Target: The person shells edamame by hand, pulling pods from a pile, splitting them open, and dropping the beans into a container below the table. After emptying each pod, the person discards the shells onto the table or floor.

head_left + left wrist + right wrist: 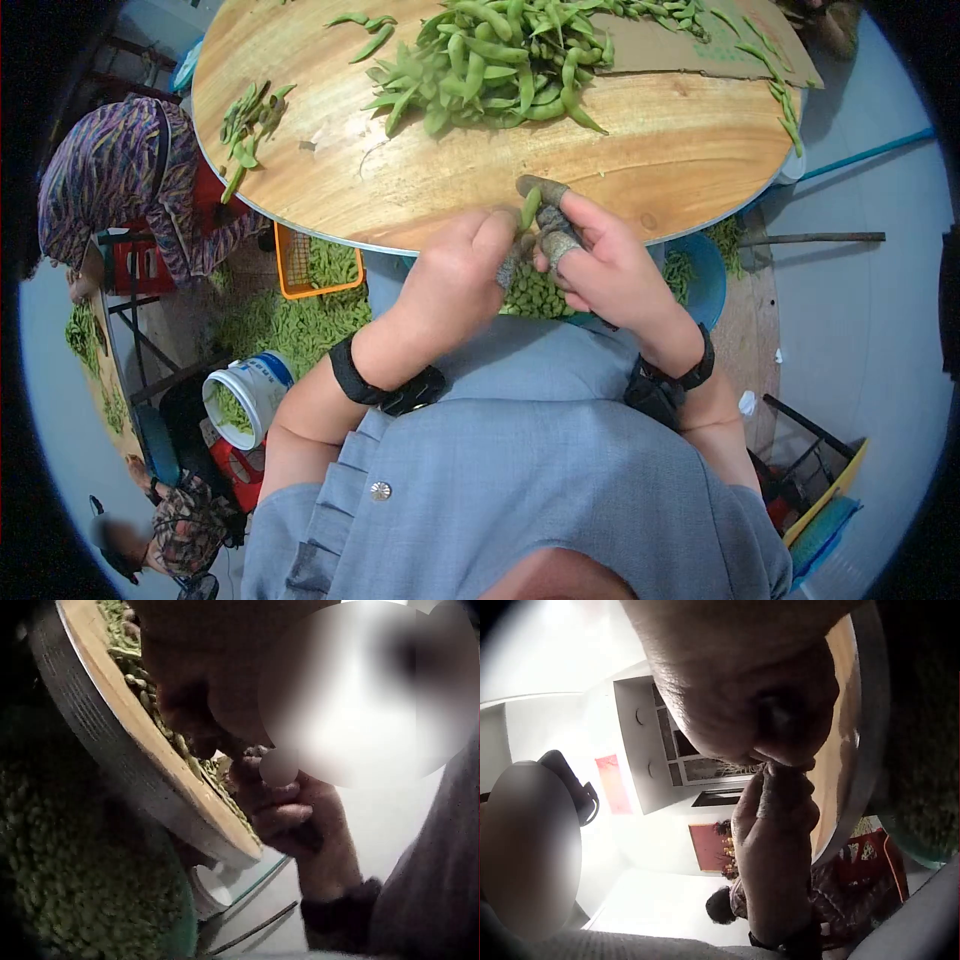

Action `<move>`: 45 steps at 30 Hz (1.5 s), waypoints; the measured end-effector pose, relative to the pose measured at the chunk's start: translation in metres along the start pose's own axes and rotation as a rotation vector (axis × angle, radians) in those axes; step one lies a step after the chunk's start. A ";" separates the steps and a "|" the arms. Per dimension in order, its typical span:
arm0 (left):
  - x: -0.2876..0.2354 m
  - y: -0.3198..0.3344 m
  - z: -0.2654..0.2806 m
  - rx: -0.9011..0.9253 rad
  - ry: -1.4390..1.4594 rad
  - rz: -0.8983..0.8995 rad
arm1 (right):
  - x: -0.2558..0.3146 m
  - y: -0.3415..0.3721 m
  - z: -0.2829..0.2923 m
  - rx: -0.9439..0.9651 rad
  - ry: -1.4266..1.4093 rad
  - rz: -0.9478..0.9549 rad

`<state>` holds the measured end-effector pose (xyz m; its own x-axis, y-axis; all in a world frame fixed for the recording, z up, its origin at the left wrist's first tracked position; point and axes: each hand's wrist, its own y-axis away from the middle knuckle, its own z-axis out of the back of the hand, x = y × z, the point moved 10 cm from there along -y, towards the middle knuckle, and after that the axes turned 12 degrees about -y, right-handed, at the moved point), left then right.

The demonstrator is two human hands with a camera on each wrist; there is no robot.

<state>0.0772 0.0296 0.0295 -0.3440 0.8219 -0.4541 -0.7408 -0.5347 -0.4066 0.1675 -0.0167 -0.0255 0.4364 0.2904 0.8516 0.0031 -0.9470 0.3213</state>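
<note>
A green soybean pod [530, 208] is held between the two hands just off the table's near edge. My left hand [460, 260] pinches its lower end, fingers curled inward with some tips hidden. My right hand [610, 255] holds the pod from the other side between thumb and forefinger, which wear dark grey finger covers [556, 215]. Under the hands, shelled green beans [540, 292] lie in a basin, partly covered by the forearms. In the right wrist view, the left hand [776, 825] meets the right hand [757, 697] at the fingertips.
A heap of pods [490, 65] lies on the round wooden table [640, 140], beside flattened cardboard [690, 45]. An orange crate [290, 265], a white bucket [245, 395] and a blue basin [708, 290] stand below. Two people work at the left, one bending [130, 180].
</note>
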 end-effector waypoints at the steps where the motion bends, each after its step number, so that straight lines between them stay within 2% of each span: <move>1: 0.003 0.004 -0.007 0.043 -0.028 0.014 | -0.009 -0.002 0.002 -0.029 -0.055 -0.035; 3: 0.008 0.008 -0.011 0.095 -0.050 0.026 | -0.016 0.000 0.005 -0.067 -0.117 -0.073; 5: 0.033 0.014 -0.029 0.325 0.653 0.295 | -0.025 0.007 -0.005 0.011 -0.404 -0.237; 6: 0.041 0.034 -0.050 0.585 1.079 0.653 | -0.024 0.009 -0.003 0.009 -0.408 -0.240; 7: 0.041 0.035 -0.051 0.589 1.079 0.657 | -0.025 0.012 -0.009 0.074 -0.500 -0.283; 8: 0.042 0.027 -0.042 0.517 0.890 0.521 | -0.024 0.015 -0.017 0.141 -0.591 -0.325; 9: 0.039 0.018 -0.033 0.442 0.701 0.382 | -0.023 0.013 -0.018 0.141 -0.593 -0.322; 11: 0.023 0.007 -0.016 0.288 0.330 0.111 | -0.024 0.009 -0.005 0.011 -0.390 -0.269; 12: 0.021 0.007 -0.018 0.288 0.330 0.113 | -0.026 0.009 -0.009 0.011 -0.391 -0.270; 14: 0.000 0.005 -0.009 0.177 -0.326 -0.106 | -0.017 0.006 -0.007 -0.035 -0.215 -0.130; 16: -0.003 0.002 -0.007 0.155 -0.323 -0.092 | -0.016 0.007 -0.006 -0.021 -0.219 -0.100; 18: 0.004 -0.001 -0.003 0.118 0.127 -0.009 | -0.013 0.010 -0.004 -0.013 -0.225 -0.072; 19: 0.005 0.000 -0.001 0.122 0.128 -0.010 | -0.013 0.013 -0.003 -0.017 -0.234 -0.106; 20: 0.031 0.014 -0.028 0.356 0.616 0.350 | -0.015 0.016 -0.002 -0.020 -0.241 -0.142; 21: 0.034 0.041 -0.058 0.583 1.103 0.717 | -0.017 0.018 0.002 -0.021 -0.243 -0.145; 24: 0.030 0.049 -0.066 0.607 1.175 0.727 | -0.042 0.018 0.005 0.047 -0.346 -0.205; 25: 0.028 0.050 -0.067 0.614 1.178 0.731 | -0.028 0.010 0.022 -0.088 -0.058 0.101; 26: 0.027 0.046 -0.062 0.600 1.028 0.661 | -0.003 0.016 0.029 -0.220 0.237 0.402; 27: 0.026 0.041 -0.057 0.583 0.879 0.590 | -0.001 0.019 0.034 -0.224 0.236 0.397; 28: 0.021 0.038 -0.055 0.586 0.880 0.591 | 0.018 0.022 0.025 -0.199 0.413 0.388; 29: 0.010 0.030 -0.050 0.614 0.819 0.482 | 0.028 0.022 0.017 -0.173 0.589 0.376; 30: 0.000 0.027 -0.047 0.641 0.757 0.374 | 0.029 0.021 0.018 -0.177 0.586 0.372; 31: -0.001 0.022 -0.041 0.596 0.706 0.277 | 0.034 0.020 0.011 -0.137 0.674 0.446; 32: -0.001 0.021 -0.038 0.606 0.712 0.282 | 0.038 0.020 0.003 -0.095 0.762 0.515; 34: -0.012 0.014 -0.028 0.653 0.606 0.209 | 0.040 0.019 0.001 -0.102 0.829 0.464; 36: -0.008 0.014 -0.033 0.654 0.572 0.261 | 0.047 0.019 -0.008 -0.159 0.940 0.528; 37: -0.007 0.011 -0.031 0.545 0.386 0.127 | 0.048 0.021 -0.010 -0.220 0.970 0.633; 38: -0.012 0.006 -0.024 0.432 0.201 -0.006 | 0.048 0.020 -0.009 -0.222 0.969 0.631; 39: -0.011 0.006 -0.023 0.435 0.203 -0.005 | 0.049 0.020 -0.007 -0.245 0.952 0.642; 41: 0.001 0.015 -0.037 0.644 0.503 0.286 | 0.048 0.022 -0.004 -0.263 0.934 0.649; 42: 0.003 0.017 -0.035 0.643 0.504 0.291 | 0.045 0.024 0.005 -0.289 0.896 0.594; 44: 0.025 0.021 -0.025 0.501 0.641 0.464 | 0.038 0.028 0.015 -0.314 0.857 0.540; 45: 0.039 0.030 -0.023 0.431 0.695 0.568 | 0.027 0.028 0.017 -0.270 0.780 0.493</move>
<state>0.0547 0.0414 -0.0190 -0.4004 0.0944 -0.9115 -0.7645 -0.5828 0.2755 0.1948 -0.0381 -0.0007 -0.3886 -0.0300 0.9209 -0.2700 -0.9519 -0.1450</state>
